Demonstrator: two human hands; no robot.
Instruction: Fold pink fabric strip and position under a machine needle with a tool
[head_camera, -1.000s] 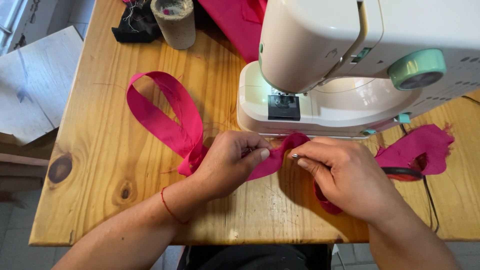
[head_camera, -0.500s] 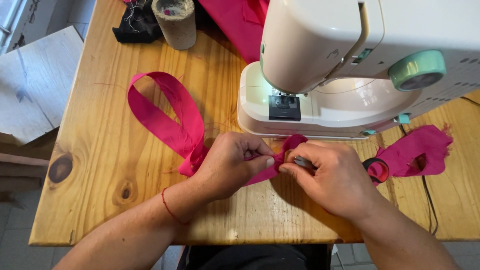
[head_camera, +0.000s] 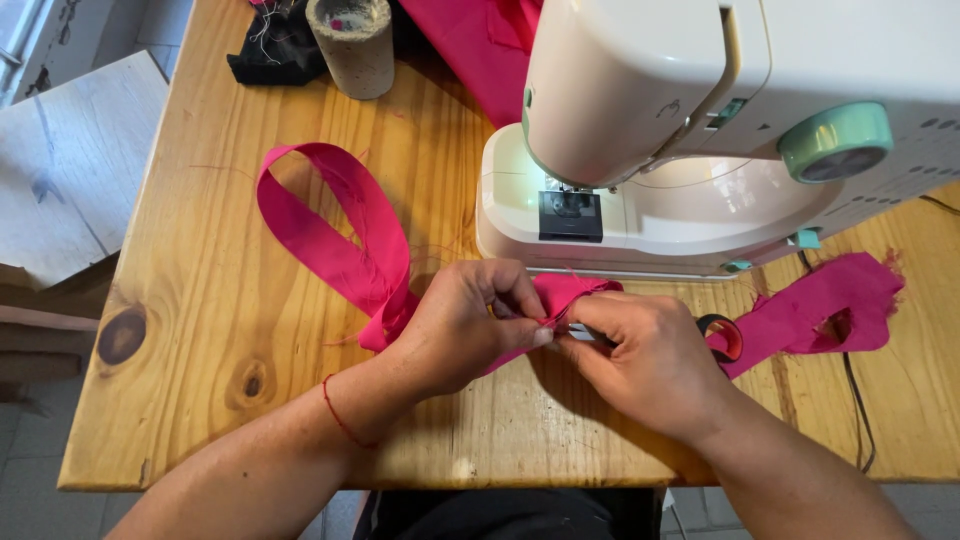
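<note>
While both hands are meeting at the bench's front edge, here's how things are lying:

Left hand (head_camera: 470, 325): curling shut, thumb + fingertips pinching the pink fabric strip (head_camera: 335, 250) at its gathered end, just in front of the sewing machine (head_camera: 700, 130). Thin red thread is circling the wrist.

Right hand (head_camera: 650, 360): closing round small scissors (head_camera: 722, 335); red-and-black handle loop is poking out behind the knuckles, metal tip is showing btwn the two hands, right at the pinched cloth. Can't tell if blades are touching the fabric.

Fabric strip: looping up + left across the bench (head_camera: 200, 330), lying flat, other end is disappearing under the left hand.

Pink scrap (head_camera: 830, 310): lying to the right of the scissors, ragged, w/ a hole in it.

Machine: white w/ mint-green dial, sitting at the back right, needle area just above the hands.

Back of bench: grey concrete-looking cup (head_camera: 352, 45), black cloth (head_camera: 275, 50) beside it, more pink fabric (head_camera: 470, 50) behind.
</note>
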